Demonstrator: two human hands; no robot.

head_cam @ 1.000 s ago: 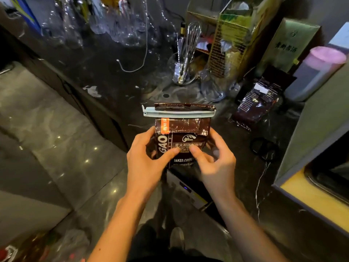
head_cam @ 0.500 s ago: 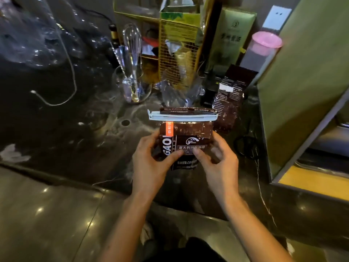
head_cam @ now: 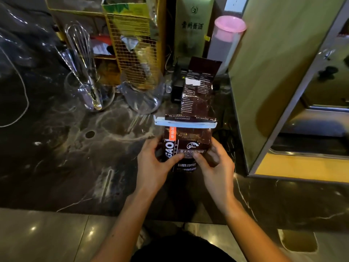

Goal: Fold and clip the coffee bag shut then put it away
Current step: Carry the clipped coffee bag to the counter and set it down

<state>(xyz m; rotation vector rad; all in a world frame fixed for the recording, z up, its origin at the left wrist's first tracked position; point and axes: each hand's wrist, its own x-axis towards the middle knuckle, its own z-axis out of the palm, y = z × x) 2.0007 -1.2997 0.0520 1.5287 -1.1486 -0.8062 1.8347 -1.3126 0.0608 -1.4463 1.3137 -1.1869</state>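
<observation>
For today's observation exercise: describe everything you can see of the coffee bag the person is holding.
The coffee bag is a dark brown, glossy foil-like pack with white lettering, Chinese characters and an orange strip near its upper left. Its top is folded over and clamped by a long pale clip lying across the full width, the ends jutting slightly past the sides. It is held upright over the dark marble counter, the left hand and right hand gripping its sides, thumbs pressed on the front. Its base is hidden.

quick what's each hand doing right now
Left hand: closed on the clipped coffee bag, thumb across its front.
Right hand: closed on the same bag's other side.
</observation>
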